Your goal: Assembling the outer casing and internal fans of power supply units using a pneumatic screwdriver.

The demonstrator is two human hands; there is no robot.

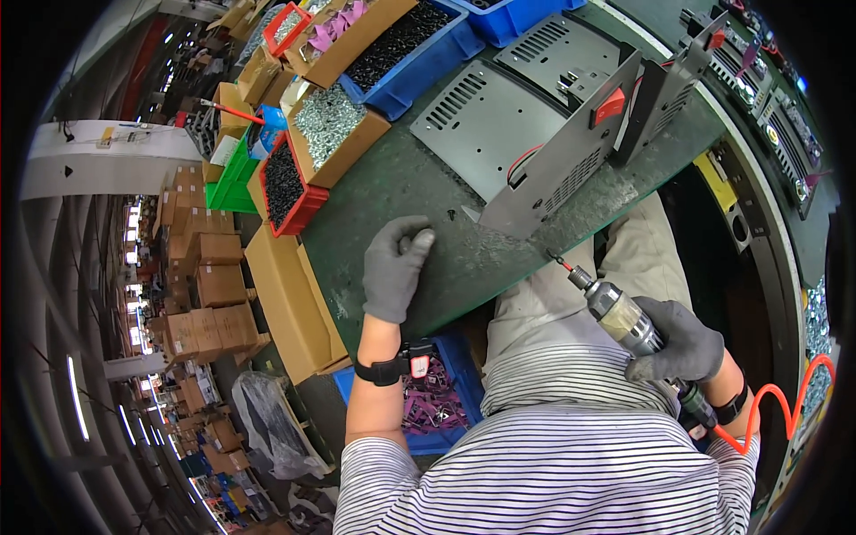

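The right hand (682,343) is wrapped firmly around a power screwdriver (624,316), its bit near the metal case (562,152) but apart from it (whether a screw sits on that bit, I can't tell). The left hand (392,267), left of the case, is loosely curled, thumb against fingers; anything small inside would be hidden from me. The case rests on the bench (361,232), one plate upright against flat sheets. A red switch (610,108) is already fitted in that plate, while several holes in the sheets look bare, so I'd judge it partly built, with fastening left. The bench edge runs close along the case's near side, leaving little room there. Left of the case there's open bench as far as the red tray (312,201); beyond the case, a blue bin (428,76) crowds in.
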